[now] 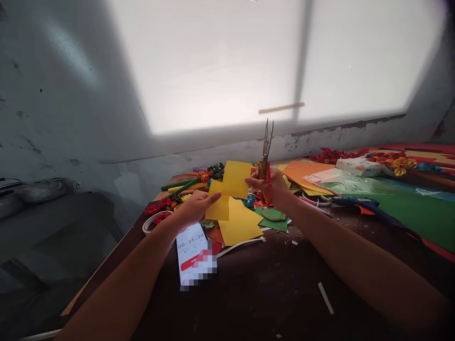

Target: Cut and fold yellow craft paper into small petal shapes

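My left hand (196, 206) is closed, pinching a yellow paper piece (217, 211) between thumb and fingers. In my right hand (273, 189) is a pair of red-handled scissors (266, 151), with the blades pointing up and slightly apart. The right thumb and fingers also meet the edge of a second yellow paper piece (236, 179), which overlaps the first. A larger yellow paper sheet (241, 225) lies on the table below both hands. Under the left wrist rests a phone (192, 255) with a timer on its screen.
The dark table (249, 293) carries a tape roll (151, 222), a green tape roll (273, 214), orange paper (309, 173), a dark blue glue gun (359, 203), a tissue pack (360, 166) and a white strip (326, 297). Paper flowers (167, 203) lie left. A pale wall (213, 71) stands behind.
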Motion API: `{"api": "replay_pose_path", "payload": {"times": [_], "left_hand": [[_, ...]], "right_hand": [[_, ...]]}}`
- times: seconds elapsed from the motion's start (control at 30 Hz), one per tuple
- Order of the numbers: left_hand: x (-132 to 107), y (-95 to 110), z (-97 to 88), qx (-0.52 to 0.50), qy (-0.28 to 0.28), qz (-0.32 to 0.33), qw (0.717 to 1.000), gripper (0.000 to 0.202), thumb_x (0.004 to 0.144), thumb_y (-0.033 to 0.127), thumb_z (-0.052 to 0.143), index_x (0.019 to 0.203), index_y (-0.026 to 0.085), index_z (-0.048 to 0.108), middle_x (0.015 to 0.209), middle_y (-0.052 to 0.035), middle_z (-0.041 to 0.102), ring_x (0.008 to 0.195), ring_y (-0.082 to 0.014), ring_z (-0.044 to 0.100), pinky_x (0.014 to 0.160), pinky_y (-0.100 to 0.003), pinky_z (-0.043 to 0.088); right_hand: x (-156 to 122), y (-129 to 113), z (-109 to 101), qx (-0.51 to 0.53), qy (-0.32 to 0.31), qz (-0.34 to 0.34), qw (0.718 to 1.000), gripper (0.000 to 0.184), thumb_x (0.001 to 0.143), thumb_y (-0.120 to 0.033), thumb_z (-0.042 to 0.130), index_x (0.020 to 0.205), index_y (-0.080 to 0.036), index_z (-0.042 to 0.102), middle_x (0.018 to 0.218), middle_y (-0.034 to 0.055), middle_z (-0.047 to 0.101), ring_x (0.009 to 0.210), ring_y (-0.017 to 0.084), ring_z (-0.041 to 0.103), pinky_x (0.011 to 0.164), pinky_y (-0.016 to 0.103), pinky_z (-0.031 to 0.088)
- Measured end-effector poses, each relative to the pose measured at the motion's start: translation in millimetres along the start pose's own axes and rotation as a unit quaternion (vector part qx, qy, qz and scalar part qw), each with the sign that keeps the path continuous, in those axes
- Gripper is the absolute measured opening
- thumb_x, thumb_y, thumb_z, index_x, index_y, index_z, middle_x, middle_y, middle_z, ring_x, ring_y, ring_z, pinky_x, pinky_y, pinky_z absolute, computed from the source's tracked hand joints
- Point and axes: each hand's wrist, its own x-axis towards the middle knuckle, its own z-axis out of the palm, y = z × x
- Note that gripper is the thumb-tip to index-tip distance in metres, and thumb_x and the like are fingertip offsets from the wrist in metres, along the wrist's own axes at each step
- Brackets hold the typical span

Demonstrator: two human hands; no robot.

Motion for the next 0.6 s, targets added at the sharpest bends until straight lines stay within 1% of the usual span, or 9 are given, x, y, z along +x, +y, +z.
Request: {"api": "replay_pose_path", "payload": {"times": [0.07,0.17,0.2,0.27,0.33,0.4,0.47,0.53,0.6], "left_hand": [[4,-2,-5.3,0.073,0.095,0.049,0.992,0.057,0.079,0.070,0.069,0.084,0.013,0.069,0.072,-0.0075,0.069,0.056,-0.0168,0.058,0.046,-0.025,0.039],[4,-1,-12.9,0.074,0.198,0.161,0.964,0.056,0.086,0.068,0.061,0.108,0.017,0.069,0.101,-0.0119,0.074,0.083,-0.0236,0.068,0.062,-0.028,0.050],[2,-1,-13.7,0.069,0.201,0.200,0.956,0.058,0.086,0.066,0.062,0.119,0.019,0.067,0.117,-0.0133,0.072,0.097,-0.0259,0.068,0.070,-0.030,0.054],[-2,1,-11.2,0.103,0.187,0.265,0.940,0.064,0.083,0.060,0.071,0.135,0.025,0.060,0.148,-0.0130,0.057,0.126,-0.0309,0.059,0.091,-0.039,0.055],[-5,3,-4.8,0.178,0.170,0.288,0.925,0.062,0.081,0.055,0.076,0.136,0.030,0.062,0.161,-0.0099,0.044,0.144,-0.0355,0.044,0.110,-0.051,0.044],[-5,4,2.1,0.226,0.157,0.289,0.917,0.041,0.084,0.050,0.075,0.120,0.029,0.074,0.160,-0.0084,0.047,0.149,-0.0373,0.037,0.119,-0.059,0.030],[-3,4,6.4,0.214,0.141,0.292,0.921,0.025,0.088,0.045,0.072,0.098,0.025,0.079,0.150,-0.0099,0.058,0.146,-0.0364,0.042,0.121,-0.058,0.026],[-2,3,7.9,0.167,0.129,0.291,0.933,0.024,0.089,0.044,0.070,0.086,0.021,0.077,0.138,-0.0120,0.067,0.136,-0.0341,0.054,0.118,-0.053,0.035],[-2,3,8.0,0.128,0.122,0.271,0.946,0.025,0.089,0.043,0.070,0.086,0.019,0.076,0.119,-0.0122,0.076,0.115,-0.0303,0.067,0.102,-0.044,0.049]], "right_hand": [[0,-1,0,0.013,-0.010,-0.011,1.000,0.057,0.045,-0.037,0.097,0.069,-0.020,0.049,0.063,-0.0065,0.056,0.059,0.010,0.047,0.059,0.028,0.037],[-3,0,2,0.020,-0.035,-0.022,0.999,0.055,0.049,-0.037,0.096,0.073,-0.021,0.049,0.066,-0.0055,0.058,0.059,0.010,0.048,0.058,0.027,0.037],[-4,0,3,0.017,-0.046,-0.018,0.999,0.056,0.050,-0.038,0.096,0.074,-0.021,0.049,0.067,-0.0052,0.059,0.059,0.011,0.048,0.057,0.027,0.038],[-7,0,4,0.006,-0.067,-0.005,0.998,0.056,0.050,-0.038,0.097,0.074,-0.021,0.049,0.067,-0.0043,0.060,0.059,0.012,0.051,0.057,0.028,0.040],[-9,0,5,-0.001,-0.098,-0.001,0.995,0.057,0.051,-0.039,0.097,0.074,-0.022,0.048,0.067,-0.0033,0.062,0.060,0.013,0.055,0.058,0.029,0.044],[-11,-1,5,0.000,-0.128,-0.013,0.992,0.056,0.053,-0.039,0.097,0.073,-0.022,0.047,0.068,-0.0034,0.062,0.062,0.013,0.056,0.059,0.029,0.045],[-12,-1,5,-0.005,-0.145,-0.022,0.989,0.056,0.055,-0.041,0.096,0.073,-0.022,0.046,0.068,-0.0031,0.062,0.062,0.013,0.056,0.059,0.029,0.046],[-12,-1,4,-0.028,-0.133,-0.020,0.991,0.055,0.057,-0.043,0.095,0.073,-0.023,0.046,0.070,-0.0016,0.064,0.063,0.015,0.057,0.059,0.030,0.047],[-12,1,3,-0.062,-0.093,-0.035,0.993,0.053,0.060,-0.046,0.093,0.073,-0.022,0.048,0.075,0.0008,0.067,0.065,0.016,0.059,0.060,0.030,0.047]]}}
